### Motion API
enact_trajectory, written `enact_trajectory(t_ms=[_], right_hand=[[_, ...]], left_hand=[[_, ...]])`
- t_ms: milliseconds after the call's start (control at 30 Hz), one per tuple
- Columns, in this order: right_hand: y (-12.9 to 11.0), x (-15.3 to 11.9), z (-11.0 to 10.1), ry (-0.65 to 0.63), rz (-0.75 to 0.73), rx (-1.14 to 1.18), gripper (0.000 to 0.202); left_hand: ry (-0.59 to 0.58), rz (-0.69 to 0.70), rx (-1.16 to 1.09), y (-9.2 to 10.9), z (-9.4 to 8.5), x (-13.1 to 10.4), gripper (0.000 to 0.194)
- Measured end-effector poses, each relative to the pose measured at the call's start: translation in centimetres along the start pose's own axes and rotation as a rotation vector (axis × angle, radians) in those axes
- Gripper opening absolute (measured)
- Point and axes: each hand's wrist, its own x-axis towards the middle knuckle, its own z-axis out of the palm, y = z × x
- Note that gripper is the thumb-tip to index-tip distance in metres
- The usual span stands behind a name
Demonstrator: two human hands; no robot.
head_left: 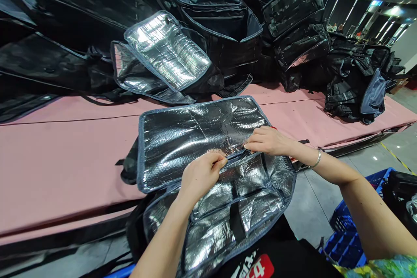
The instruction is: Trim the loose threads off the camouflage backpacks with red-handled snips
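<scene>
An insulated bag [202, 134] with a silver foil lining lies spread open at the table's front edge, its lid flap laid back. Its lower compartment [254, 217] tilts toward me, a black strap [237, 222] crossing the foil. My left hand [202, 174] is closed, thumb and forefinger pinching the dark fabric-bound seam [235, 156] between flap and compartment. Farther right along that same seam, my right hand [267, 140] grips the binding with its fingertips. Something small and red shows behind the right hand, too hidden to name.
A pink-covered table [65, 160] runs across the view. Black bags [221, 26] are heaped along its back, one with a silver foil flap [169, 52]. A dark backpack [352, 82] sits at the right end. Blue plastic crates [345, 243] stand on the floor at lower right.
</scene>
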Motion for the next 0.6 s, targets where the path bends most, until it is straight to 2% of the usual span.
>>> enact_trajectory(t_ms=[233,367,467,600], right_hand=[[0.1,-0.1,0.2,0.005,0.019,0.096,0.027],[0.5,-0.9,-0.2,-0.001,0.128,0.193,0.024],[1.1,-2.2,-0.5,0.091,0.312,0.335,0.019],[1.9,-5.2,-0.5,0.386,0.798,0.551,0.016]], left_hand=[[0.002,-0.011,0.0,0.1,-0.1,-0.1,0.027],[0.001,-0.004,0.005,-0.1,0.0,0.1,0.026],[0.014,-0.002,0.006,-0.3,0.0,0.2,0.025],[0.009,-0.003,0.019,-0.2,-0.3,0.2,0.025]])
